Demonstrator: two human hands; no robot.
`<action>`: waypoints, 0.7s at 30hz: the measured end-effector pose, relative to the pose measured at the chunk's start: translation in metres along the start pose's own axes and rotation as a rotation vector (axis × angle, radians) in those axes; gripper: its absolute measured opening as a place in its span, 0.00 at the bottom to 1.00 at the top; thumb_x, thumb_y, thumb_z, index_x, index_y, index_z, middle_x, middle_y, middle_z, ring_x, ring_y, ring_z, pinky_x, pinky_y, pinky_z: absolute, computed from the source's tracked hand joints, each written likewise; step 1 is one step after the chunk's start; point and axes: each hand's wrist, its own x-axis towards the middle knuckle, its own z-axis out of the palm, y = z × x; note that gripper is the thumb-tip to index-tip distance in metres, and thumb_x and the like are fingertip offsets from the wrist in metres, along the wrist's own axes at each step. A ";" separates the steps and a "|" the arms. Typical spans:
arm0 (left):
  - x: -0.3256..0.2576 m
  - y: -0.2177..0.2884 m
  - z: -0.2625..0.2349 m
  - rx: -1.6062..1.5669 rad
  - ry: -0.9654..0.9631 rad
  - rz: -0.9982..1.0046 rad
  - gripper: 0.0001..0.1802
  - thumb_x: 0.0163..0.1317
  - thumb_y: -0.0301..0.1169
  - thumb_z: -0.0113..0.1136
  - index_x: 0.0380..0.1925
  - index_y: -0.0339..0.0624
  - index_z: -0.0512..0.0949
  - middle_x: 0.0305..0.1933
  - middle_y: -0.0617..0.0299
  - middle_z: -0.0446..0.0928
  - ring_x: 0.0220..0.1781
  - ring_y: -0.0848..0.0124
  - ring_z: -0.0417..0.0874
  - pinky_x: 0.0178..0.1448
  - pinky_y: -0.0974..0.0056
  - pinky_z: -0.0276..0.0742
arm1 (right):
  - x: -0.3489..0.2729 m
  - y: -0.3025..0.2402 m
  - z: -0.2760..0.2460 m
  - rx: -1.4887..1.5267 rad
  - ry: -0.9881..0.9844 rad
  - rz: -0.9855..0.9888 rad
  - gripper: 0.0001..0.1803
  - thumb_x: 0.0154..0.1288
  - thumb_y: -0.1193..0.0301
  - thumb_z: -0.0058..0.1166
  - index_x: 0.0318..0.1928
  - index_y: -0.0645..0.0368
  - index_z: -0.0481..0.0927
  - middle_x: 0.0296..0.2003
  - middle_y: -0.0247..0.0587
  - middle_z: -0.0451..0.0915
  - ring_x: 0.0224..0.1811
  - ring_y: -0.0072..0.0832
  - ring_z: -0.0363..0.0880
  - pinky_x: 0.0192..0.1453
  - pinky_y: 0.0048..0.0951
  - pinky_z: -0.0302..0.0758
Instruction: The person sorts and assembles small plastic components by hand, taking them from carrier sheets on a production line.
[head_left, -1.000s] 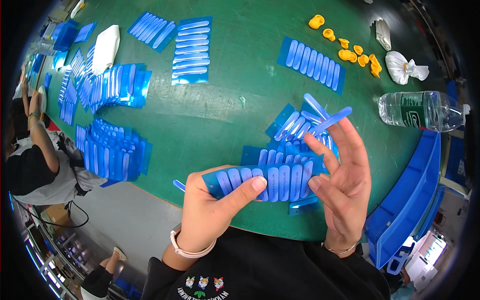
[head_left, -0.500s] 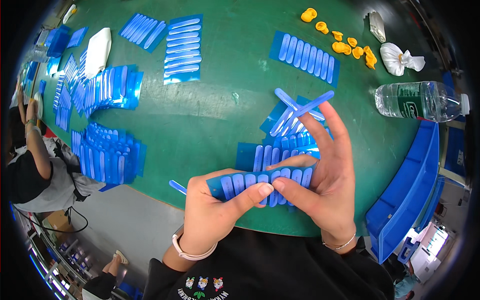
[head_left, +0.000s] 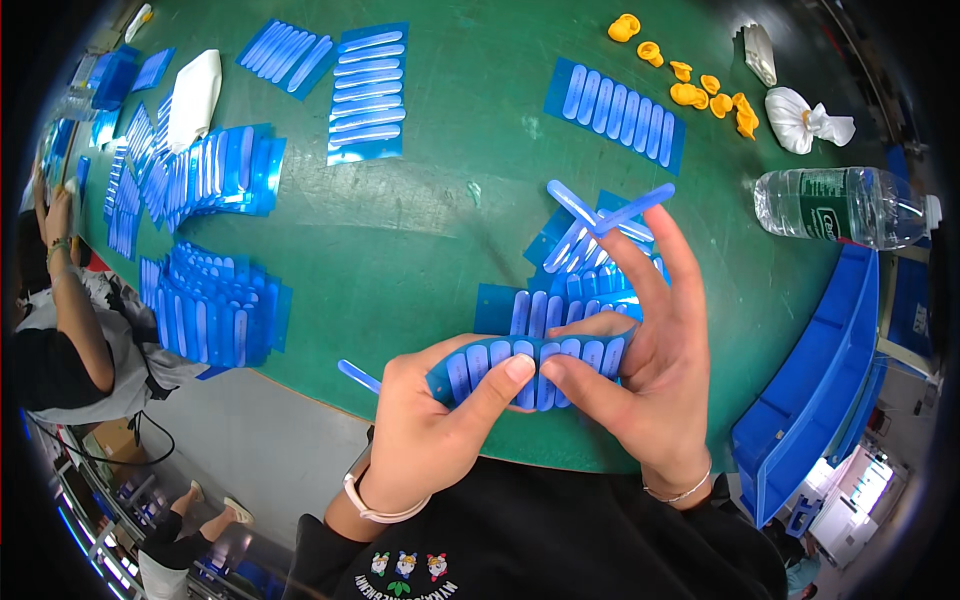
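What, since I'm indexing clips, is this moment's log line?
left hand: pinches blue-strip sheet | right hand: pinches same sheet, loose strip at fingers | bottle: lying

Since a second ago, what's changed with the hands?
The right hand moved left along the blue sheet of strips: its thumb went from the right end to near the middle, beside the left thumb. Nothing was let go. The left hand still grips the sheet, the right fingers still hold a loose blue strip; the bottle hasn't moved.

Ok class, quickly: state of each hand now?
Left hand: closed, pinching the blue sheet of rounded strips.
Right hand: closed, pinching the same sheet, plus a loose blue strip between raised fingers.
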 end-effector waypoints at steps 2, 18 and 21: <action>0.000 -0.001 0.000 0.031 0.006 0.004 0.09 0.60 0.25 0.58 0.28 0.27 0.77 0.25 0.55 0.79 0.26 0.72 0.79 0.33 0.70 0.77 | 0.000 0.000 0.000 -0.023 0.008 -0.010 0.55 0.42 0.89 0.62 0.69 0.58 0.44 0.60 0.58 0.59 0.42 0.33 0.80 0.43 0.26 0.81; -0.001 -0.002 0.005 -0.001 0.000 -0.015 0.08 0.51 0.25 0.69 0.29 0.34 0.80 0.27 0.66 0.79 0.28 0.85 0.75 0.30 0.79 0.69 | 0.001 -0.006 -0.002 0.060 0.055 0.115 0.58 0.40 0.88 0.65 0.69 0.57 0.42 0.56 0.62 0.65 0.42 0.31 0.81 0.39 0.25 0.82; 0.003 -0.013 0.000 0.042 -0.040 0.041 0.09 0.50 0.25 0.70 0.30 0.35 0.80 0.27 0.68 0.79 0.26 0.87 0.72 0.27 0.81 0.64 | 0.002 -0.004 -0.005 0.008 0.026 0.119 0.58 0.41 0.88 0.65 0.69 0.57 0.43 0.57 0.63 0.64 0.47 0.34 0.78 0.41 0.27 0.83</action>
